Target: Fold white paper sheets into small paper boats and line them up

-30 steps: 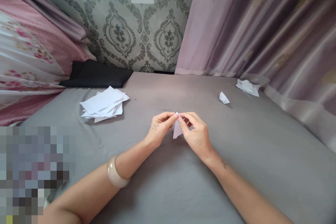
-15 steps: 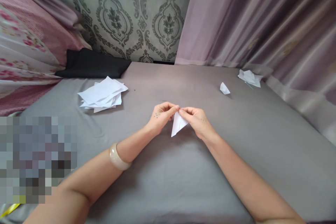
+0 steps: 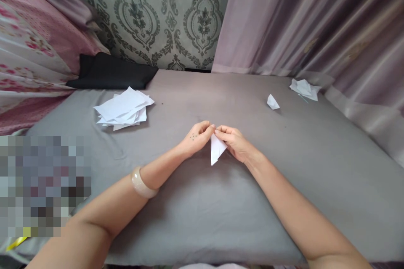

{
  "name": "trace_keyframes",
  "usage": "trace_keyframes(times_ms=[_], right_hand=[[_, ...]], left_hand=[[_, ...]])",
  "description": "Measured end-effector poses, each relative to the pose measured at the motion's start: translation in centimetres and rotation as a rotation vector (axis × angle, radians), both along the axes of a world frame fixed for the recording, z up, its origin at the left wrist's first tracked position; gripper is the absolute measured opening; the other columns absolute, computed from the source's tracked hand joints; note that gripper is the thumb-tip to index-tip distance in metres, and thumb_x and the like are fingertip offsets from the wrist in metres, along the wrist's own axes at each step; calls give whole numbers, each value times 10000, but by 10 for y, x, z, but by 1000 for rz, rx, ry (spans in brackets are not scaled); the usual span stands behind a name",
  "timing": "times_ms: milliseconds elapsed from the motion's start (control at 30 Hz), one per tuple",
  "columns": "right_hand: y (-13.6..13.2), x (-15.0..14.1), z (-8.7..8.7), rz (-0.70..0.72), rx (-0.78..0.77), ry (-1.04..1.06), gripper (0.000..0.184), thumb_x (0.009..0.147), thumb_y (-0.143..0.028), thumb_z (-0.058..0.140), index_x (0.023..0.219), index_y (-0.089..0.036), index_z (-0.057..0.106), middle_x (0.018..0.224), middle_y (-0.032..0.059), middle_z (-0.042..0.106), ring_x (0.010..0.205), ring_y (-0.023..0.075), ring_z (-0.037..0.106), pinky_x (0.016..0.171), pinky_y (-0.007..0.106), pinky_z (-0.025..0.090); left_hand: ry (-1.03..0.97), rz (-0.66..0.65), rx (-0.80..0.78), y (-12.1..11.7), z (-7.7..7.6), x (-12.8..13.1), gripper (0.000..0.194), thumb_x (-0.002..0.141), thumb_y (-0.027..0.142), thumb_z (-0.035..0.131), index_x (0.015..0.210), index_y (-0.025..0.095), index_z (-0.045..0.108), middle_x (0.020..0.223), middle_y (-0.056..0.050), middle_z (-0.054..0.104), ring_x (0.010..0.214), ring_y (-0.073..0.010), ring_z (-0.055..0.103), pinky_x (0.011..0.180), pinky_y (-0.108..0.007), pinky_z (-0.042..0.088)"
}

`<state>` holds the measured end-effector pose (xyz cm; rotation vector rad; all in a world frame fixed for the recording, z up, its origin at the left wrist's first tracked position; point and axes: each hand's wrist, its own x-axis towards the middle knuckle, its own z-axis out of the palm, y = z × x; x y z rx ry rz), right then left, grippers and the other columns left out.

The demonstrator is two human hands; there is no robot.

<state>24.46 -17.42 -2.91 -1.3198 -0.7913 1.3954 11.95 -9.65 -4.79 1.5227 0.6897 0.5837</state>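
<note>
A small piece of white paper folded to a triangle (image 3: pixel 217 149) hangs point-down between my hands, above the grey cloth. My left hand (image 3: pixel 199 136) pinches its top corner between thumb and fingers. Close beside it, my right hand (image 3: pixel 235 141) grips the upper right edge, its thumb tip almost meeting the left thumb. Some fingertips are hidden behind the paper. A pale bangle (image 3: pixel 142 184) circles my left forearm.
White paper sheets (image 3: pixel 124 107) lie in a loose pile at the left. A folded paper piece (image 3: pixel 272 102) and more papers (image 3: pixel 305 89) sit at the right. Black cloth (image 3: pixel 112 72) lies by the patterned wall; curtains (image 3: pixel 268 21) hang at the right.
The folded paper has turned slightly, its lower tip swinging a little to the right. Both hands keep their pinch. The view has tilted slightly downward.
</note>
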Motion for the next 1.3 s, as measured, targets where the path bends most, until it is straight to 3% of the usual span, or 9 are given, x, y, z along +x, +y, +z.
trace_keyframes(times_ms=[267, 433, 567, 667, 933, 1167, 1300], right_hand=[[2, 0, -12, 25, 39, 223, 216, 743, -340, 698, 663, -178, 581, 590, -41, 526, 535, 85, 471, 540, 224, 363], [2, -1, -14, 72, 65, 268, 179, 792, -322, 666, 685, -188, 614, 608, -33, 546, 548, 92, 494, 585, 240, 397], [1, 3, -12, 127, 133, 226, 155, 833, -350, 619, 777, -207, 640, 699, -9, 609, 613, 118, 553, 622, 262, 420], [1, 11, -11, 83, 189, 165, 166, 827, -372, 625, 757, -222, 621, 716, -17, 616, 636, 125, 566, 647, 272, 437], [-1, 20, -10, 83, 233, 166, 199, 823, -424, 622, 763, -237, 589, 702, -20, 610, 665, 157, 594, 681, 331, 475], [0, 25, -17, 16, 288, 122, 201, 821, -411, 627, 754, -225, 592, 692, -29, 545, 624, 130, 534, 625, 285, 439], [1, 30, -23, -38, 323, -78, 235, 842, -430, 595, 742, -217, 580, 680, -31, 491, 628, 117, 477, 617, 258, 393]], left_hand=[[-93, 45, -216, -7, 8, 1, 299, 805, 334, 544, 604, 176, 388, 544, 62, 333, 470, -50, 332, 468, -193, 277], [-142, 49, -227, -8, 11, 2, 335, 800, 317, 551, 558, 179, 364, 490, 77, 290, 422, -38, 291, 416, -186, 222], [-191, 16, -212, -7, 12, -1, 416, 813, 428, 581, 546, 174, 387, 508, 60, 352, 439, -46, 344, 421, -193, 281], [-226, -20, -241, -6, 11, -4, 436, 814, 493, 588, 574, 157, 449, 551, 47, 407, 479, -49, 376, 467, -198, 343], [-260, -182, -412, -8, 9, -7, 245, 746, 350, 720, 731, 137, 599, 608, 25, 529, 557, -63, 478, 564, -208, 386], [-266, -161, -518, -7, 7, -6, 229, 716, 339, 745, 723, 133, 644, 615, 14, 558, 560, -75, 494, 582, -227, 409], [-192, -91, -364, -7, 6, -5, 241, 744, 368, 704, 770, 131, 676, 663, -8, 598, 589, -90, 517, 608, -237, 430]])
